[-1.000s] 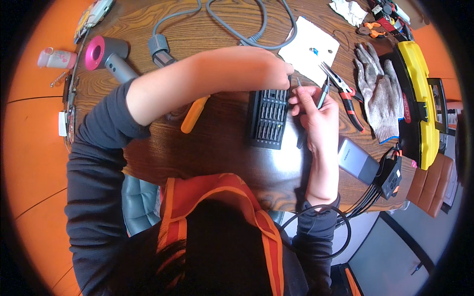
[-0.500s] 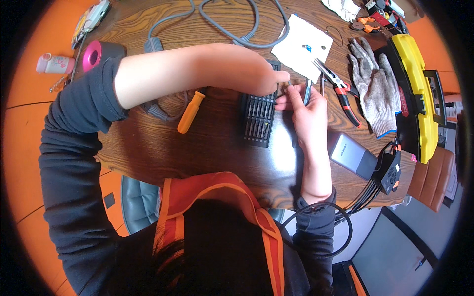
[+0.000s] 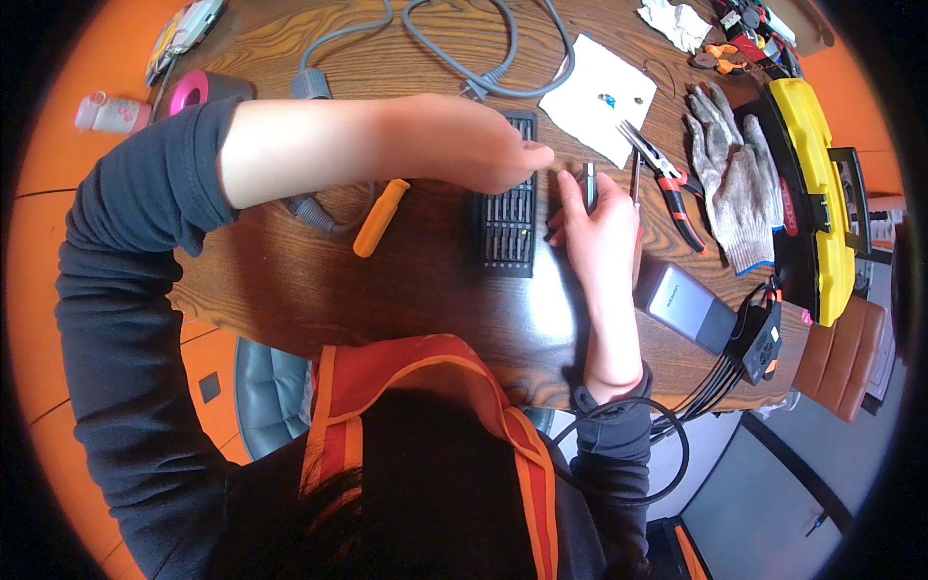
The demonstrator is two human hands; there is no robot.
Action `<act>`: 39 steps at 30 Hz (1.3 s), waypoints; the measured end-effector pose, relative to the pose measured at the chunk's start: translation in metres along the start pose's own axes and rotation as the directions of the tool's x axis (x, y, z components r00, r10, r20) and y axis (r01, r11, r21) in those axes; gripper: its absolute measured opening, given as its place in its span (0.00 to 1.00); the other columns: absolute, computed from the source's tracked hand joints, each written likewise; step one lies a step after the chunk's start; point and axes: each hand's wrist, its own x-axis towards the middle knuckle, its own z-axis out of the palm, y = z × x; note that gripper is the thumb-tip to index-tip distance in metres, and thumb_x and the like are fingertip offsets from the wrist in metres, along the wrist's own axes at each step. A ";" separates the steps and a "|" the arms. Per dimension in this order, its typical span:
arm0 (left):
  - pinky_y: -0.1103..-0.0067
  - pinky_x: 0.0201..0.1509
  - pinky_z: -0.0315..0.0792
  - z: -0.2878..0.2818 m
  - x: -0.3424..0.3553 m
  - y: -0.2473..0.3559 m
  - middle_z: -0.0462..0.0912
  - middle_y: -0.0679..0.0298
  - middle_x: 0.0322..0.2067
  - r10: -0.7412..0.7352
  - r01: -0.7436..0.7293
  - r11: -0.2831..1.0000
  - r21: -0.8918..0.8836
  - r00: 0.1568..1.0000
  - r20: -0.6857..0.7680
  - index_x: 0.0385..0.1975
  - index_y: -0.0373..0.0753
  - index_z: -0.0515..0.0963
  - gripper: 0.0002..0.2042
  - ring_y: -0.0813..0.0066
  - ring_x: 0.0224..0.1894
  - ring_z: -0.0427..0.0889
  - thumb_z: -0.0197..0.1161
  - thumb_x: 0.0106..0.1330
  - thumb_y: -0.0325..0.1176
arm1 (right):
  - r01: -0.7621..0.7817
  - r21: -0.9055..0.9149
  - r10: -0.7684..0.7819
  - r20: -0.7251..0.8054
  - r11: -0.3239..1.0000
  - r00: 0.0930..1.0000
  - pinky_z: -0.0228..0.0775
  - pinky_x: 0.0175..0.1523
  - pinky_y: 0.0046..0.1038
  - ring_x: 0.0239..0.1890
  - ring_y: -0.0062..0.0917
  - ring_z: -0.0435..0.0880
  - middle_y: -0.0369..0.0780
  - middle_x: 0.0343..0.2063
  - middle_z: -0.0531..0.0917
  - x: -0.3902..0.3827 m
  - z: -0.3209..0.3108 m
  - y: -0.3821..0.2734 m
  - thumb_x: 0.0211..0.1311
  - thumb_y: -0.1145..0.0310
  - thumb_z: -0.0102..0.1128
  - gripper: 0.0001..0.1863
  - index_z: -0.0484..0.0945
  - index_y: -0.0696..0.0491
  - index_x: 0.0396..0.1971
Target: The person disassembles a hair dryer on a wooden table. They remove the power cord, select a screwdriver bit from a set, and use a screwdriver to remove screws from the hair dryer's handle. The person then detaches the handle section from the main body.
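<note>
One driver handle point(image 3: 590, 186), likely light, rigid, best held mid-length, sits in the curled right hand point(image 3: 598, 225) inside the desk's point(image 3: 406, 300) near edge; left hand point(image 3: 486, 152), grip unclear.

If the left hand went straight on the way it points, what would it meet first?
Most likely the right hand, at its fingers, or the slim dark tool it holds, just across a small gap. Height is unclear from this view, so the left hand might pass above them.
</note>
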 end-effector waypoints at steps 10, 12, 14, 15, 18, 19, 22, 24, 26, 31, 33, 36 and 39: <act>0.82 0.19 0.68 -0.008 -0.003 -0.006 0.66 0.66 0.12 -0.066 0.067 0.994 -0.082 0.998 0.010 0.27 0.34 0.68 0.05 0.75 0.18 0.75 0.50 0.60 0.28 | 0.006 0.546 0.025 -0.049 0.838 0.998 0.63 0.19 0.17 0.14 0.16 0.73 0.39 0.16 0.77 0.004 -0.005 0.007 0.67 0.62 0.40 0.17 0.68 0.57 0.22; 0.79 0.23 0.70 -0.014 -0.009 -0.014 0.68 0.62 0.15 -0.371 0.259 0.705 -0.660 0.928 -0.033 0.27 0.33 0.69 0.05 0.71 0.20 0.75 0.50 0.60 0.28 | 0.081 0.781 -0.066 -0.051 0.620 0.997 0.65 0.23 0.19 0.19 0.17 0.75 0.40 0.21 0.78 0.004 -0.006 0.006 0.67 0.60 0.38 0.18 0.69 0.56 0.23; 0.77 0.28 0.71 -0.019 -0.017 -0.017 0.71 0.59 0.18 -0.499 0.290 0.367 -0.884 0.863 0.076 0.27 0.33 0.70 0.05 0.68 0.22 0.76 0.51 0.61 0.28 | 0.195 0.461 -0.105 -0.214 0.866 0.971 0.62 0.24 0.16 0.17 0.17 0.72 0.37 0.21 0.76 0.002 -0.012 0.005 0.68 0.57 0.36 0.21 0.72 0.56 0.25; 0.77 0.30 0.72 -0.021 -0.020 -0.015 0.72 0.58 0.20 -0.490 0.306 0.301 -0.903 0.862 0.128 0.27 0.34 0.71 0.05 0.67 0.24 0.76 0.51 0.61 0.28 | 0.194 0.540 -0.108 -0.187 0.819 0.976 0.61 0.22 0.15 0.16 0.16 0.70 0.37 0.20 0.75 0.000 -0.014 0.005 0.68 0.57 0.37 0.20 0.71 0.56 0.25; 0.75 0.35 0.71 -0.022 -0.028 0.001 0.75 0.57 0.24 -0.552 0.322 0.152 -0.935 0.812 0.190 0.30 0.34 0.74 0.05 0.63 0.28 0.76 0.53 0.61 0.29 | 0.335 0.670 -0.219 -0.254 0.663 0.942 0.57 0.18 0.13 0.15 0.14 0.68 0.35 0.19 0.73 -0.007 -0.012 0.004 0.67 0.57 0.40 0.18 0.71 0.56 0.26; 0.75 0.35 0.71 -0.021 -0.030 0.008 0.75 0.57 0.24 -0.569 0.308 0.084 -0.948 0.795 0.208 0.31 0.34 0.75 0.06 0.62 0.29 0.76 0.52 0.61 0.29 | 0.394 0.695 -0.258 -0.298 0.601 0.919 0.56 0.17 0.12 0.15 0.13 0.67 0.34 0.19 0.72 -0.009 -0.009 0.003 0.66 0.57 0.41 0.17 0.71 0.55 0.27; 0.73 0.39 0.69 -0.016 -0.034 0.024 0.75 0.56 0.27 -0.653 0.336 0.240 -0.911 0.750 0.105 0.35 0.36 0.75 0.09 0.61 0.32 0.76 0.51 0.62 0.32 | 0.511 0.628 -0.249 -0.461 0.586 0.852 0.58 0.15 0.14 0.14 0.14 0.67 0.35 0.20 0.72 -0.011 -0.002 0.003 0.66 0.60 0.44 0.14 0.70 0.56 0.28; 0.72 0.41 0.68 -0.015 -0.036 0.028 0.76 0.56 0.29 -0.658 0.411 0.264 -0.873 0.738 0.149 0.35 0.36 0.75 0.10 0.60 0.33 0.76 0.50 0.63 0.34 | 0.552 0.619 -0.290 -0.477 0.559 0.829 0.61 0.16 0.16 0.13 0.15 0.68 0.37 0.20 0.73 -0.011 -0.001 0.002 0.65 0.62 0.45 0.13 0.70 0.56 0.29; 0.71 0.42 0.67 -0.014 -0.036 0.027 0.76 0.56 0.29 -0.607 0.414 0.232 -0.880 0.769 0.201 0.35 0.36 0.75 0.10 0.59 0.34 0.75 0.50 0.63 0.35 | 0.560 0.607 -0.296 -0.485 0.564 0.823 0.61 0.16 0.16 0.14 0.15 0.68 0.37 0.21 0.73 -0.010 -0.001 0.002 0.65 0.62 0.45 0.12 0.70 0.56 0.30; 0.70 0.40 0.67 -0.018 -0.034 0.029 0.75 0.56 0.29 -0.607 0.395 0.263 -0.880 0.777 0.167 0.34 0.37 0.75 0.09 0.59 0.33 0.75 0.50 0.63 0.34 | 0.532 0.622 -0.309 -0.437 0.575 0.845 0.63 0.16 0.18 0.14 0.17 0.70 0.37 0.20 0.73 -0.011 -0.001 0.002 0.66 0.62 0.44 0.13 0.70 0.57 0.30; 0.70 0.39 0.68 -0.019 -0.033 0.030 0.75 0.56 0.29 -0.584 0.410 0.297 -0.862 0.792 0.176 0.33 0.37 0.75 0.09 0.59 0.32 0.75 0.50 0.62 0.33 | 0.518 0.623 -0.308 -0.419 0.586 0.854 0.64 0.17 0.18 0.14 0.17 0.70 0.37 0.20 0.73 -0.011 -0.001 0.002 0.66 0.62 0.44 0.13 0.69 0.57 0.30; 0.71 0.33 0.70 -0.019 -0.032 0.030 0.73 0.58 0.27 -0.583 0.375 0.371 -0.849 0.806 0.102 0.33 0.37 0.74 0.07 0.60 0.29 0.75 0.51 0.60 0.31 | 0.513 0.617 -0.331 -0.394 0.596 0.858 0.65 0.18 0.18 0.15 0.18 0.71 0.38 0.21 0.73 -0.011 -0.001 0.002 0.66 0.62 0.43 0.14 0.69 0.58 0.29; 0.72 0.27 0.70 -0.022 -0.032 0.033 0.71 0.59 0.25 -0.548 0.439 0.494 -0.751 0.827 0.123 0.32 0.37 0.73 0.06 0.61 0.26 0.75 0.53 0.56 0.28 | 0.507 0.608 -0.359 -0.358 0.611 0.862 0.66 0.18 0.19 0.15 0.19 0.72 0.38 0.21 0.72 -0.012 -0.001 0.003 0.66 0.62 0.43 0.14 0.68 0.58 0.29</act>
